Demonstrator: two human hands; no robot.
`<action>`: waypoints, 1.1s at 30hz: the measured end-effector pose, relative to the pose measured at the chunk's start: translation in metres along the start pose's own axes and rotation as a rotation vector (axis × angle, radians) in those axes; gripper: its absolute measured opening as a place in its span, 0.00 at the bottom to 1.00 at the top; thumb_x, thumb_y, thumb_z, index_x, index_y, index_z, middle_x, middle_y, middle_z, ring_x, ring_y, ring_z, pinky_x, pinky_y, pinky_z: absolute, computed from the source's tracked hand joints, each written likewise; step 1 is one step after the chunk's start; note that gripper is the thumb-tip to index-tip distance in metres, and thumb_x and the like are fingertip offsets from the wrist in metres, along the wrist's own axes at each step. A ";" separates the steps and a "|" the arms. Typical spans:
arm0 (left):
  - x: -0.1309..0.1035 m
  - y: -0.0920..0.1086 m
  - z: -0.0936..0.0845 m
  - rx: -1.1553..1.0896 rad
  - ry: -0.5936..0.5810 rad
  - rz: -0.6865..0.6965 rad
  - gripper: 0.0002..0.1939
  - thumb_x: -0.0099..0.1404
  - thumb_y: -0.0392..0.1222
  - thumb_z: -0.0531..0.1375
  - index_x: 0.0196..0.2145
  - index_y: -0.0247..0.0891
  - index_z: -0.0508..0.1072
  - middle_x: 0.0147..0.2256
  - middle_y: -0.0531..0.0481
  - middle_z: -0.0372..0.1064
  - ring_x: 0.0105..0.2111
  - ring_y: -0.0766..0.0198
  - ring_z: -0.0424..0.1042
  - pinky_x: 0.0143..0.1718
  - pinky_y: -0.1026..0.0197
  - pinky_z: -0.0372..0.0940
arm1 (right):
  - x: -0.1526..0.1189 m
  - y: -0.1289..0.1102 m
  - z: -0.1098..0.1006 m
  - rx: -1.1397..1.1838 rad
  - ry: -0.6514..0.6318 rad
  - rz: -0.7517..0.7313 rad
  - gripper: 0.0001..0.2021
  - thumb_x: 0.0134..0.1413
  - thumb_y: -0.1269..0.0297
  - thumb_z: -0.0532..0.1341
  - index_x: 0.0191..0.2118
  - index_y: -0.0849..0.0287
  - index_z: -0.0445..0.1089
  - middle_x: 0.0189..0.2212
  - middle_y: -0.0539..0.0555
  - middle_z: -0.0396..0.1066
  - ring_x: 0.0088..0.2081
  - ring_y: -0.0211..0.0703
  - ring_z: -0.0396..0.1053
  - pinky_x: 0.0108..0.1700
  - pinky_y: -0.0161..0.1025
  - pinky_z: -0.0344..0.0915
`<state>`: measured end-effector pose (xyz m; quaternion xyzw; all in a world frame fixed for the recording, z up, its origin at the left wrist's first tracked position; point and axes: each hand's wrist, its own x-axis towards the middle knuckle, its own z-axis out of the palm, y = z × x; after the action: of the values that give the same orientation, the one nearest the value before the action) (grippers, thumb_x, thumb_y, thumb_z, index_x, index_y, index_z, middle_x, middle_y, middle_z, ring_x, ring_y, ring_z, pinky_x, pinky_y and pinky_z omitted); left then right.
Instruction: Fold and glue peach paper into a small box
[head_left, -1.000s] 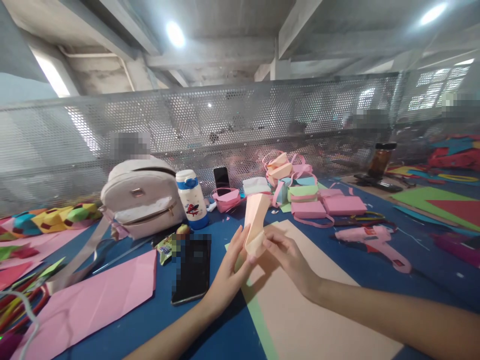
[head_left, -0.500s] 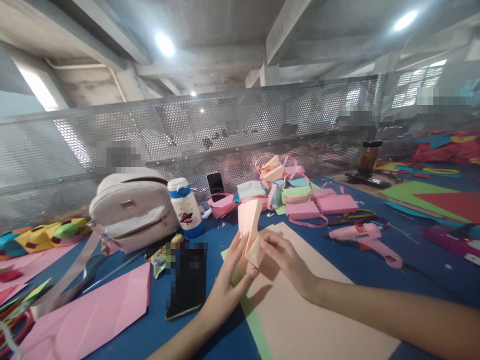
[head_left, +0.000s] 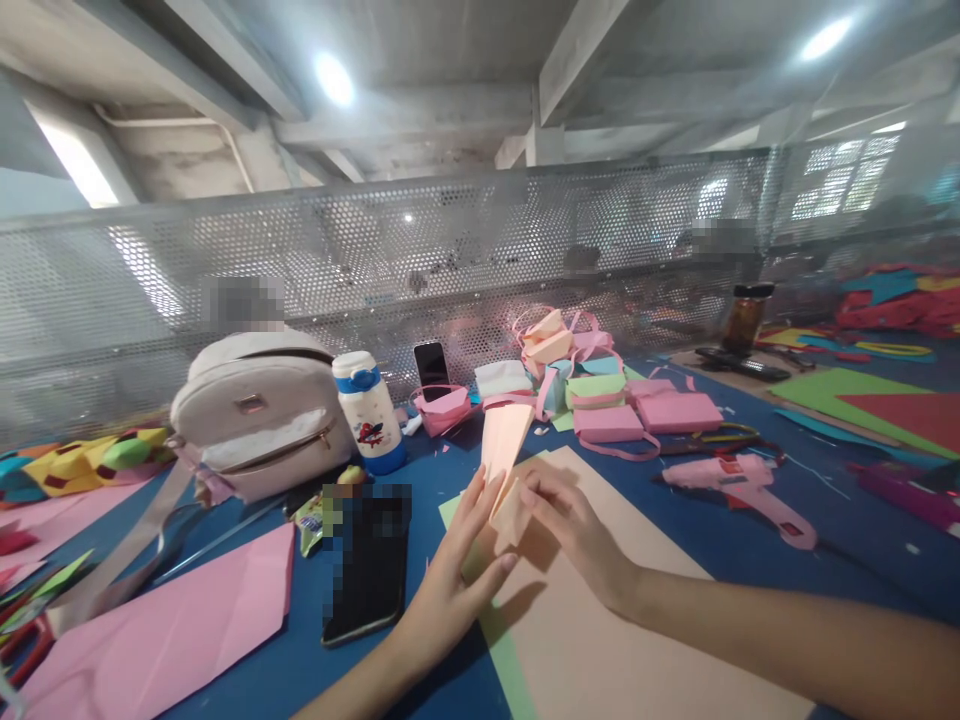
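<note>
Just above a peach sheet on the blue counter, some folded peach paper sits between both hands: the left hand clasps its side and lower edge, the right hand pinches its flap. Beyond it, a phone stands at a pink paper basket; whether inside, I can't tell. Left of that are a cartoon-printed bottle, a pale backpack, contents hidden, and a green packet, its print too small to read.
</note>
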<state>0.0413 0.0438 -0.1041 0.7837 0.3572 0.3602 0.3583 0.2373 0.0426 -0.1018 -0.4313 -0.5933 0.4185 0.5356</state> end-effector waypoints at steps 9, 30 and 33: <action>-0.001 -0.005 -0.001 0.014 -0.017 -0.007 0.33 0.70 0.53 0.58 0.69 0.60 0.52 0.73 0.56 0.34 0.72 0.48 0.35 0.70 0.38 0.36 | 0.000 0.001 0.000 -0.009 -0.013 0.009 0.17 0.63 0.44 0.57 0.33 0.51 0.70 0.32 0.49 0.73 0.36 0.49 0.71 0.43 0.43 0.64; 0.001 0.001 0.001 -0.019 -0.019 -0.012 0.29 0.73 0.55 0.54 0.68 0.59 0.54 0.73 0.57 0.37 0.72 0.51 0.36 0.71 0.42 0.36 | -0.004 -0.004 0.001 0.016 -0.030 0.011 0.17 0.62 0.44 0.59 0.36 0.52 0.73 0.35 0.51 0.74 0.37 0.49 0.71 0.43 0.43 0.65; 0.000 -0.001 0.002 -0.030 -0.015 -0.010 0.28 0.73 0.55 0.52 0.69 0.58 0.54 0.73 0.56 0.37 0.72 0.51 0.37 0.71 0.42 0.36 | -0.005 -0.005 0.002 0.023 -0.033 0.011 0.17 0.61 0.44 0.60 0.35 0.53 0.74 0.34 0.51 0.74 0.36 0.48 0.71 0.43 0.43 0.66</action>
<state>0.0429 0.0437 -0.1054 0.7791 0.3531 0.3578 0.3745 0.2353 0.0365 -0.0988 -0.4213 -0.5948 0.4350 0.5286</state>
